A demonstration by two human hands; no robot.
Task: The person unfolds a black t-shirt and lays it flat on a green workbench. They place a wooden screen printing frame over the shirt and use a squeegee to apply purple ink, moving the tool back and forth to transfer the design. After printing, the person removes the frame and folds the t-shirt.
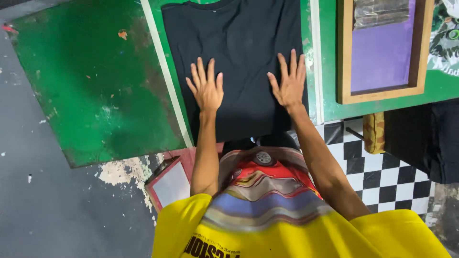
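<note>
A black T-shirt lies spread flat on a green printing board, its collar at the far end. My left hand rests palm down on the shirt's lower left part, fingers spread. On the lower right part, near the shirt's edge, my right hand presses flat the same way. Neither hand holds anything.
A wooden screen frame with purple mesh lies on the green table to the right. A worn green panel lies at left on the grey floor. Black cloth hangs at right over a checkered floor. A small red-framed screen lies below.
</note>
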